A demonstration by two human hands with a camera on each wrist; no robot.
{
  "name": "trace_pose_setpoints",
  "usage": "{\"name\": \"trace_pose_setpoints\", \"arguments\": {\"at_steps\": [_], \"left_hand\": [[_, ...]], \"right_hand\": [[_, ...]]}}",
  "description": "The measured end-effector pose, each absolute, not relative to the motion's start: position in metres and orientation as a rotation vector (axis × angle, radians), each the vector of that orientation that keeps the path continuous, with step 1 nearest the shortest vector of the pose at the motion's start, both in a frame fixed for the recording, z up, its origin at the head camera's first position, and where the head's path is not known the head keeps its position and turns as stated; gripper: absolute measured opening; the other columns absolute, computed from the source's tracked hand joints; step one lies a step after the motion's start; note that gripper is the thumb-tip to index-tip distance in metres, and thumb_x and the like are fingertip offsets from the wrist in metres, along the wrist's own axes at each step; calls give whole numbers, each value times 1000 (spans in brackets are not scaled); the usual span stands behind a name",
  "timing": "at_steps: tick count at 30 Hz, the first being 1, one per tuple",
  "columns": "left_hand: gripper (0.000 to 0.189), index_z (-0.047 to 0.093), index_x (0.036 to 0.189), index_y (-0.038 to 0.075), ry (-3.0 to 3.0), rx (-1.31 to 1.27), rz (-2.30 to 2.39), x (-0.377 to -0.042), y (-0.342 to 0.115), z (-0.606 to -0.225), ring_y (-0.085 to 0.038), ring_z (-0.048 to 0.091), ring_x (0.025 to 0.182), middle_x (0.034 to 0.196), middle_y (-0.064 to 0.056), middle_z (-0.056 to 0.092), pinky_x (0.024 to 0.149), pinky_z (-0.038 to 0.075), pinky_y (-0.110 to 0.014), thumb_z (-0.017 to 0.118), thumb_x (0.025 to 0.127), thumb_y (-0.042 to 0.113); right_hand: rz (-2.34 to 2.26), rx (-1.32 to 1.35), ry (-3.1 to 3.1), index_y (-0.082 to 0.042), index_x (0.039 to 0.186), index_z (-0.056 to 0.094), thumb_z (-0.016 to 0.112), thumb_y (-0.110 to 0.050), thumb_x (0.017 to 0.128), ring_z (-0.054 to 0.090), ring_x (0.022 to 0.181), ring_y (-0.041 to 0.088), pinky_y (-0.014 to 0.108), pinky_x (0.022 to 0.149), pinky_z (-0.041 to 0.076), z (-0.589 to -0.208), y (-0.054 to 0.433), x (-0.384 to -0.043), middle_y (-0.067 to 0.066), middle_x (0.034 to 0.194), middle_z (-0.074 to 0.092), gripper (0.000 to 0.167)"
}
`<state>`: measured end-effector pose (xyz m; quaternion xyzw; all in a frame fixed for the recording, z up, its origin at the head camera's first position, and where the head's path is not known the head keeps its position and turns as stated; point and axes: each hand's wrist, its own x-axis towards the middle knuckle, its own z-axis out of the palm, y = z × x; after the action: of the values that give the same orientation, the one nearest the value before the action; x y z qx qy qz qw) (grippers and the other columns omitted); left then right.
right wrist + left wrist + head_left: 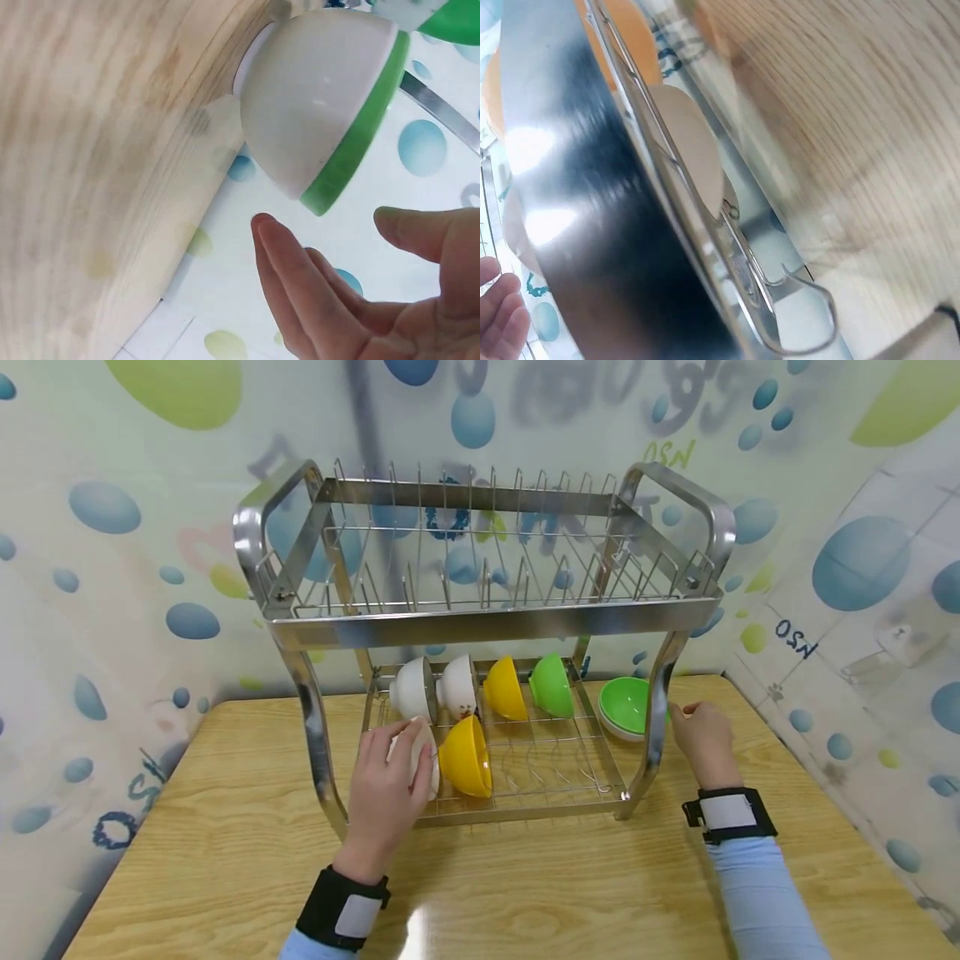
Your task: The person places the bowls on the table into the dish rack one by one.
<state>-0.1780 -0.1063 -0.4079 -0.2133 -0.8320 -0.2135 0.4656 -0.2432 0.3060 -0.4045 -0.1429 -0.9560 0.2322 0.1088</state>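
In the head view, my left hand (386,781) is at a white bowl (426,764) standing on its side at the front left of the rack's lower tier, fingers and thumb about its edge. A yellow bowl (467,758) stands right beside it. In the left wrist view, the fingertips (508,311) show past a shiny metal rail (592,172). On the right, my right hand (705,739) is beside a green bowl (624,705) nested in a white bowl (315,94) on the table. Its thumb and fingers are spread, apart from the bowls.
A two-tier metal dish rack (495,625) stands against the patterned wall. Along its lower tier's back row are two white bowls (412,689), a yellow bowl (506,689) and a green bowl (552,685). Wire dividers fill the upper tier. The wooden table (540,885) extends around it.
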Motion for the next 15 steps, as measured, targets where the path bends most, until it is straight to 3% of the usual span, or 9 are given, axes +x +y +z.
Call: {"name": "trace_pose_setpoints", "arguments": {"at_steps": [2, 4, 6, 7, 9, 12, 15], "left_hand": [[29, 65, 107, -6, -2050, -515, -519, -179, -109, -409, -35, 54, 89, 100, -20, 61, 78, 47, -42, 59, 89, 16], [28, 65, 106, -6, -2066, -500, -520, -179, -111, -409, -35, 54, 88, 99, -20, 61, 78, 48, -42, 58, 90, 16], [28, 65, 105, -5, -2091, -479, -515, -179, -114, -409, -34, 55, 89, 99, -20, 61, 78, 49, -42, 58, 90, 17], [28, 65, 105, -5, -2105, -468, -512, -179, -115, -409, -34, 55, 89, 98, -20, 61, 78, 49, -41, 57, 90, 17], [27, 65, 104, -5, -2126, -450, -507, -179, -116, -409, -33, 55, 88, 98, -20, 62, 78, 49, -41, 57, 90, 17], [26, 65, 104, -4, -2145, -435, -494, -179, -118, -408, -33, 55, 88, 97, -19, 62, 78, 49, -41, 57, 90, 17], [27, 66, 103, -4, -2152, -433, -493, -179, -117, -408, -33, 55, 87, 96, -19, 62, 78, 49, -40, 57, 91, 18]], "right_hand": [[639, -385, -2848, 18, 110, 58, 41, -28, 99, 61, 92, 47, 48, 69, 49, -405, 307, -251, 36, 108, 60, 51], [611, -358, -2888, 16, 85, 62, 40, -27, 97, 61, 74, 42, 41, 59, 47, -407, 309, -259, 31, 84, 64, 50], [604, -340, -2917, 4, 59, 55, 41, -21, 93, 52, 56, 30, 34, 48, 39, -409, 313, -267, 17, 60, 55, 45], [593, -335, -2931, -1, 52, 48, 42, -18, 90, 47, 53, 26, 33, 46, 37, -412, 315, -272, 11, 55, 48, 42], [577, -348, -2951, -8, 50, 40, 43, -11, 86, 40, 50, 22, 32, 42, 33, -421, 322, -283, 6, 54, 39, 36], [504, -345, -2923, 0, 59, 52, 41, -1, 82, 56, 60, 32, 40, 46, 45, -456, 344, -311, 17, 64, 54, 26], [422, -295, -2842, 6, 69, 58, 42, 1, 79, 60, 69, 42, 46, 50, 49, -511, 378, -350, 25, 75, 60, 20]]}}
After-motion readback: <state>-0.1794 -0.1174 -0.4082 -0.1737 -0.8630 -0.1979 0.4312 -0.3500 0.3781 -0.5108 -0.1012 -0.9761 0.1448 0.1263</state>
